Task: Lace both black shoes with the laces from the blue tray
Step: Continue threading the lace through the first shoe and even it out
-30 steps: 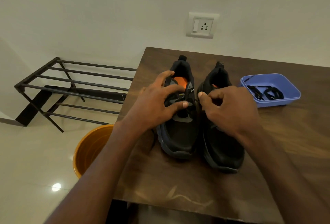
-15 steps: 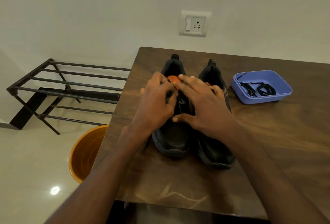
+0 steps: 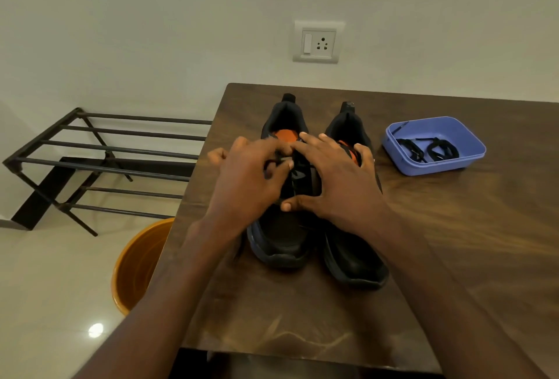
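Two black shoes side by side on the wooden table (image 3: 453,242), toes toward the camera, heels toward the wall. Left shoe (image 3: 281,239) and right shoe (image 3: 354,257) touching or nearly so along their inner sides; orange insoles visible in both openings. Both hands sit over the lace area of the left shoe. Left hand (image 3: 248,182): fingers curled, thumb and forefinger pinching a black lace (image 3: 273,163) near the upper eyelets on the shoe's left side; can't tell which eyelet, it's blurred. Right hand (image 3: 335,185): fingers spread and mostly straight, laid across the tongue of the left shoe and reaching onto the collar of the right shoe, thumb stretched out low across the left shoe's vamp; not gripping anything I can see. Blue tray (image 3: 472,148) sits on the table to the right of the shoes, apart from them, with two bundles of black laces (image 3: 428,150) lying inside. Off the table's left edge: an orange bucket (image 3: 136,263) on the floor, a black metal rack (image 3: 99,161) behind it. Wall socket (image 3: 317,42) above the table's far edge.
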`<state>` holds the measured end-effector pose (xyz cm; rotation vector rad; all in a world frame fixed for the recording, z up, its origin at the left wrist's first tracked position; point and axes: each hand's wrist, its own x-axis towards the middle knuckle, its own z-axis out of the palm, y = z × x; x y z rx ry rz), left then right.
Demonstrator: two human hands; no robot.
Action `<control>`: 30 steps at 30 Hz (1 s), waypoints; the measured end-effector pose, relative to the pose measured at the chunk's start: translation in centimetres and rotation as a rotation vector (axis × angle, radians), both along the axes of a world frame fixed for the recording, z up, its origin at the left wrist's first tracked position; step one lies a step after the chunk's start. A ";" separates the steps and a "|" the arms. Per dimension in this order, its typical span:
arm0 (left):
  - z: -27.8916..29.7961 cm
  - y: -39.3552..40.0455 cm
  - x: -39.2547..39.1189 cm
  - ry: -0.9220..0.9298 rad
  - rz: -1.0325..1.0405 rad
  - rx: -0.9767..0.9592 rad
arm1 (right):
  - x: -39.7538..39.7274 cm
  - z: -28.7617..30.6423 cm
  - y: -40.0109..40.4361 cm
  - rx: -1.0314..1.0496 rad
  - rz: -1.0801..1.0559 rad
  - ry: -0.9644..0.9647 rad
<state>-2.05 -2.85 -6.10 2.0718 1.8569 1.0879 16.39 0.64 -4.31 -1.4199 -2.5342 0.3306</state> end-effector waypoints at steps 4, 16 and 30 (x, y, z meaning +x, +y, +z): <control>0.1 0.1 -0.2 0.282 0.073 0.151 | 0.0 0.0 0.0 0.005 -0.007 0.005; 0.1 0.5 -0.8 -0.091 -0.041 0.025 | -0.3 0.5 -0.3 0.009 -0.048 -0.010; 2.4 0.1 0.1 -0.610 -0.037 0.096 | -0.7 0.8 -0.5 0.020 -0.063 -0.039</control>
